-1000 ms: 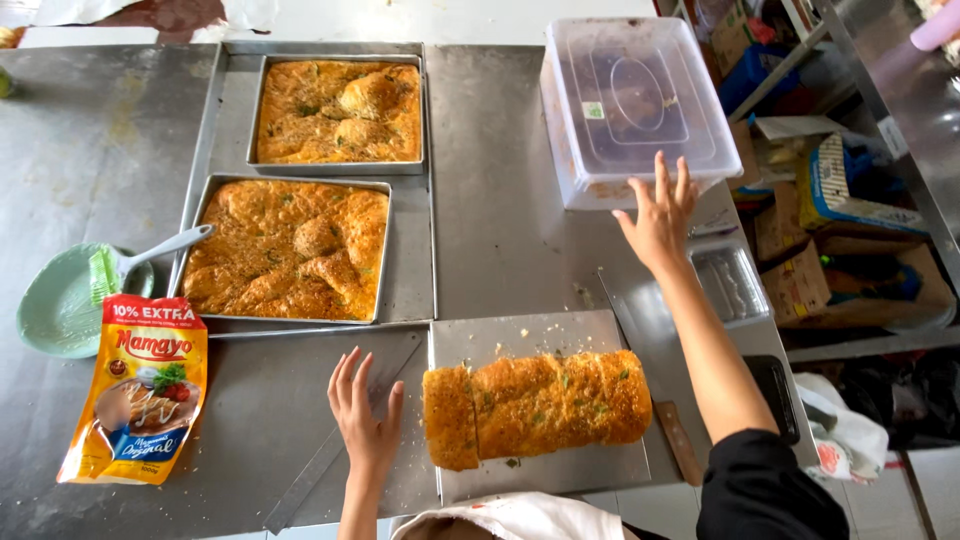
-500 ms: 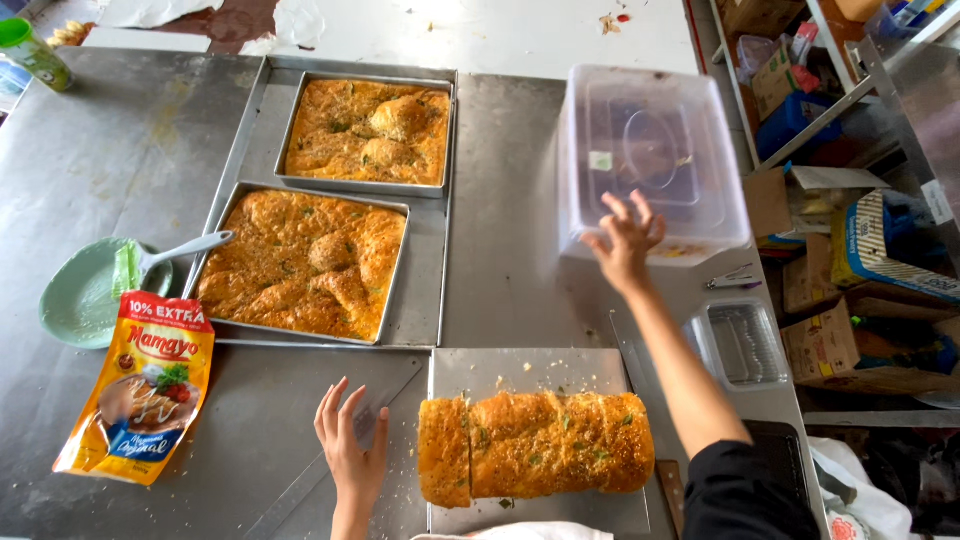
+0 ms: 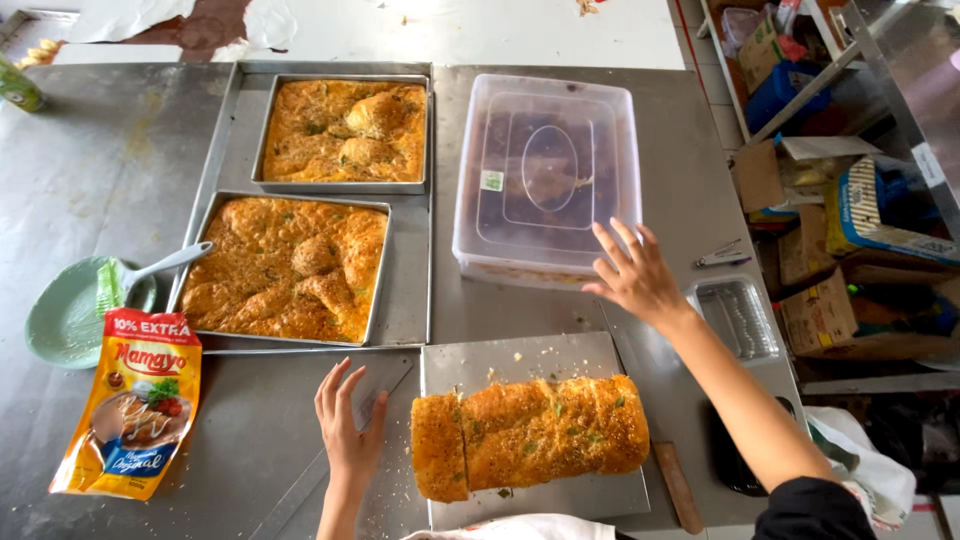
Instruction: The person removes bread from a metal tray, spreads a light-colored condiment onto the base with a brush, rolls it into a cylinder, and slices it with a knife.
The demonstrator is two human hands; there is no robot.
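Right hand [image 3: 640, 280] has come back from the plastic box [image 3: 545, 175], open and empty.
Left hand [image 3: 348, 425] lies flat on the table [image 3: 100, 170], holding nothing, maybe to steady beside the bread roll [image 3: 530, 435].

You see a dull, scuffed metal bench [image 3: 120, 180], a translucent smooth plastic box [image 3: 545, 180], and a glossy plastic pouch [image 3: 130, 415].
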